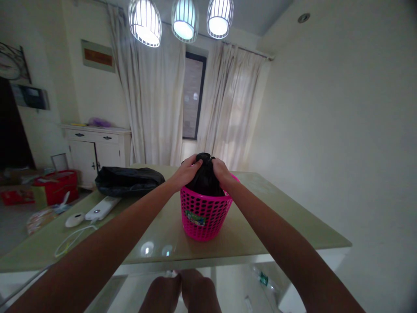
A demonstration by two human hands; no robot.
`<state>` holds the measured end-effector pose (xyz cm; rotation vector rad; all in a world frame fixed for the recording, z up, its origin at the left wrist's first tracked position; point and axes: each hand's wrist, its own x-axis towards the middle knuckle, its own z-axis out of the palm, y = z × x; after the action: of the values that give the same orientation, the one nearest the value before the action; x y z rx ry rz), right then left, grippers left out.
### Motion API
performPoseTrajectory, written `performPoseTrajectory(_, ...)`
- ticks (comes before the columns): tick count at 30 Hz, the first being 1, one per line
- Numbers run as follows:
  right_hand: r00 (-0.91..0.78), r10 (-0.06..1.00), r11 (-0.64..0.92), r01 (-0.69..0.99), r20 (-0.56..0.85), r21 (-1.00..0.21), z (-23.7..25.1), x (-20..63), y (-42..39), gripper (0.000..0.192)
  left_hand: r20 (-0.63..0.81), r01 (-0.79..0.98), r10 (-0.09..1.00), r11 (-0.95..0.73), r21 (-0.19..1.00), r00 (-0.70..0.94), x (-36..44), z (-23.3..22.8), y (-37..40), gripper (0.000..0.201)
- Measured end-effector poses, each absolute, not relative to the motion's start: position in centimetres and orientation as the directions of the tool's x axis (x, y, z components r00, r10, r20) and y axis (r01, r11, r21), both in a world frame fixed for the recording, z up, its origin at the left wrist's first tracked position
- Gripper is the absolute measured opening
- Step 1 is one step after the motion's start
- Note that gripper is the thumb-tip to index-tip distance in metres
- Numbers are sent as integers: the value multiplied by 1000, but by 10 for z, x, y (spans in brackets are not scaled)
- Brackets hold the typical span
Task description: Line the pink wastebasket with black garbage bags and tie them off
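A pink plastic basket (pixel 206 217) with round holes and a small label stands upright on the table. Gathered black plastic bag (pixel 206 178) fills its mouth and rises above the rim. My left hand (pixel 188 171) grips the bag's bunched top from the left, fingers curled into the plastic. On the opposite side, my right hand (pixel 223 173) is closed on the same bag, its wrist by the basket's rim. The bag's lower part is hidden inside the basket. Another black plastic bag (pixel 128 182) lies spread out on the table to the left.
On the glossy green table (pixel 276 208), a white power strip (pixel 102 208), a round white object (pixel 74 220) and a pale cable (pixel 73 239) lie at the left. Below the table is a plastic bottle (pixel 265 279). A red bag (pixel 55 187) sits on the floor at left.
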<state>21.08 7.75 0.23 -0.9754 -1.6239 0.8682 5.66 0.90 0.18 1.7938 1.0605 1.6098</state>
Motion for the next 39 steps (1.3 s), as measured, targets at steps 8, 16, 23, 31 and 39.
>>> performPoseTrajectory(8,-56,870,409,637,490,-653,31,266,86,27,602,282,772,-543,791,-205,20,-6,-18,49)
performPoseTrajectory(16,4,942,226,734,336,-640,18,315,92,18,423,196,738,-378,905,-526,-18,-64,-41,64)
performPoseTrajectory(23,-438,778,580,226,450,-782,57,280,73,42,890,809,422,-455,372,-172,5,-57,-70,47)
performPoseTrajectory(31,-859,500,705,330,110,-628,34,221,60,13,835,880,467,-474,-42,291,51,-56,-88,20)
performPoseTrajectory(39,70,797,602,-176,601,-779,110,276,117,40,872,877,437,-480,19,220,37,-73,-78,25)
